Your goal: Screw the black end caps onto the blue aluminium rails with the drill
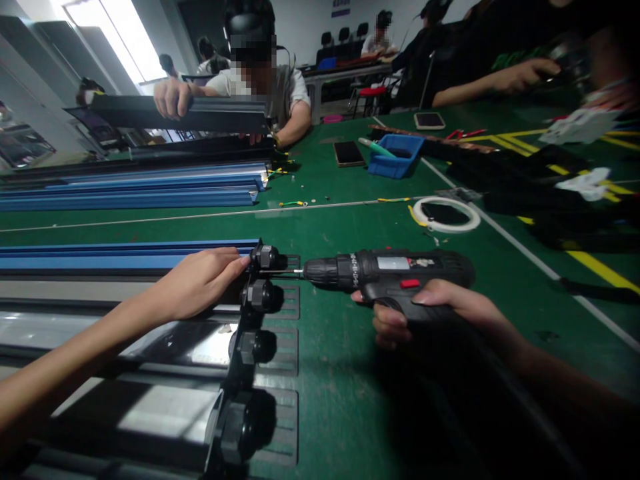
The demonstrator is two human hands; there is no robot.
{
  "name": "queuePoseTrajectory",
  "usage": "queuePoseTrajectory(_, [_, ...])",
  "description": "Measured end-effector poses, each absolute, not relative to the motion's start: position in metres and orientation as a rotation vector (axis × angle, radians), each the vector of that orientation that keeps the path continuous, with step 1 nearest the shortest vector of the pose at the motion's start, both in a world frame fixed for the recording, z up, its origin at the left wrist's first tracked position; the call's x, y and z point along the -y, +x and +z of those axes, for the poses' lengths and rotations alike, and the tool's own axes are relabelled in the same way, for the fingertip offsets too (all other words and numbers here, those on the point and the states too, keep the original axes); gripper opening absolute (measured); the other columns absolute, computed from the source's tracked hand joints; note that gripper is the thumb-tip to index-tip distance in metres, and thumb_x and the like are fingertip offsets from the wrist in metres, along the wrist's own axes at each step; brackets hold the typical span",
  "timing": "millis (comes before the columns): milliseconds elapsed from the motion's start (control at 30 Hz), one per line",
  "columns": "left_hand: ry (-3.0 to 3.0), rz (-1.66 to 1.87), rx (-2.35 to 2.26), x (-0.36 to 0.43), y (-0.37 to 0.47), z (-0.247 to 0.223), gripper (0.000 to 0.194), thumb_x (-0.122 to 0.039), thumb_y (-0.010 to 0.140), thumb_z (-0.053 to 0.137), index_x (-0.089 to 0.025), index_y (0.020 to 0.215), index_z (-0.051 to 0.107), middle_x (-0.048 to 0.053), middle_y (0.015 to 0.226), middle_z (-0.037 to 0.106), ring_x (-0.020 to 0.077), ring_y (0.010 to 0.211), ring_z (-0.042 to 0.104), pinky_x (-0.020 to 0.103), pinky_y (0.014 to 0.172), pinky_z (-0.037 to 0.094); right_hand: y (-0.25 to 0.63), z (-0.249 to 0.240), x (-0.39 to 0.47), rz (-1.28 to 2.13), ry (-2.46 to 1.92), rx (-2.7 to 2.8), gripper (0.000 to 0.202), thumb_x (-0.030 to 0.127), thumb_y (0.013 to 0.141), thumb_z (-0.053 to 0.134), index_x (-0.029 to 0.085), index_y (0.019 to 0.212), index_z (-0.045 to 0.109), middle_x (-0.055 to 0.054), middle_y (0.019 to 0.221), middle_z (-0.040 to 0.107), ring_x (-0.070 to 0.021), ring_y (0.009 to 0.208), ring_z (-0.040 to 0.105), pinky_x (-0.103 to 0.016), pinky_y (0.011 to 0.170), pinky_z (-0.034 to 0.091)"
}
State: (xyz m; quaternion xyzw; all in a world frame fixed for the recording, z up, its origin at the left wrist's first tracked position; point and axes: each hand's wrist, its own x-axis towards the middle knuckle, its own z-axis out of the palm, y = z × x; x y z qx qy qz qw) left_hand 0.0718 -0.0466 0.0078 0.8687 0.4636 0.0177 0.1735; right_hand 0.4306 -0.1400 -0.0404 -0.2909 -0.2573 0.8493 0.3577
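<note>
My right hand (430, 310) grips a black cordless drill (390, 270) by its handle, index finger near the trigger. The drill lies level and points left; its long thin bit (280, 271) reaches the black end plate of the blue metal profile (125, 257). My left hand (207, 280) lies over that profile's right end, fingers closed together at the edge by the end plate. A black cable gland (265, 256) sticks out there. Nearer to me lie several more profiles, with black cable glands (260, 293) and flat slotted brackets (285, 353) at their ends.
Across the green table (340, 373), a co-worker's hand (173, 99) holds a dark profile (220, 117) above other blue profiles (200, 187). A phone (349, 154), a blue bin (390, 167) and a white coil (470, 225) lie beyond the drill. Another person's hand (525, 75) is at far right.
</note>
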Motion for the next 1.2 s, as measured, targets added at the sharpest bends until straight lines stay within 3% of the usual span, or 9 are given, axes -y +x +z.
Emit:
queuePoseTrajectory(200, [2.409,0.032,-1.339,0.048,0.075,0.011,0.049,-0.053,0.106,0.027,-0.020,0.091,0.060,0.006,0.099,0.067,0.0241,0.094,0.061,0.034,0.086,0.042,0.430,-0.037,0.139,2.170,-0.848,0.713,0.050,0.037,0.075,0.056,0.012,0.115,0.073,-0.001,0.076,0.058,-0.0135,0.069,0.052,-0.046,0.082,0.045])
queuePoseTrajectory(333, [2.342,0.016,-1.451,0.047,0.080,0.014,0.051,-0.058,0.103,0.030,-0.020,0.091,0.062,0.005,0.093,0.069,0.0248,0.089,0.063,0.033,0.079,0.043,0.430,-0.035,0.139,2.160,-0.904,0.733,0.051,0.039,0.073,0.057,0.014,0.115,0.074,0.000,0.077,0.056,-0.0141,0.069,0.051,-0.046,0.083,0.045])
queuePoseTrajectory(500, [2.278,0.102,-1.488,0.041,0.082,0.010,0.053,-0.064,0.100,0.034,-0.021,0.108,0.066,0.005,0.097,0.070,0.0245,0.090,0.064,0.031,0.078,0.044,0.428,-0.035,0.141,2.151,-0.863,0.658,0.051,0.035,0.074,0.053,0.010,0.115,0.072,-0.001,0.076,0.057,-0.0135,0.068,0.051,-0.045,0.077,0.044])
queuePoseTrajectory(800, [2.083,0.165,-1.435,0.036,0.079,0.008,0.051,-0.064,0.095,0.048,-0.018,0.096,0.071,0.000,0.067,0.058,0.0147,0.057,0.048,0.026,0.052,0.028,0.432,-0.046,0.139,2.221,-0.692,0.575,0.052,0.031,0.076,0.063,0.006,0.121,0.068,-0.005,0.079,0.060,-0.0186,0.070,0.057,-0.039,0.076,0.048])
queuePoseTrajectory(1200, [2.116,0.257,-1.476,0.030,0.082,0.006,0.043,-0.057,0.087,0.055,-0.019,0.082,0.073,0.002,0.061,0.060,0.0193,0.061,0.056,0.029,0.055,0.034,0.432,-0.044,0.139,2.246,-0.704,0.506,0.050,0.029,0.073,0.064,0.008,0.119,0.070,-0.006,0.078,0.060,-0.0203,0.069,0.055,-0.040,0.076,0.047])
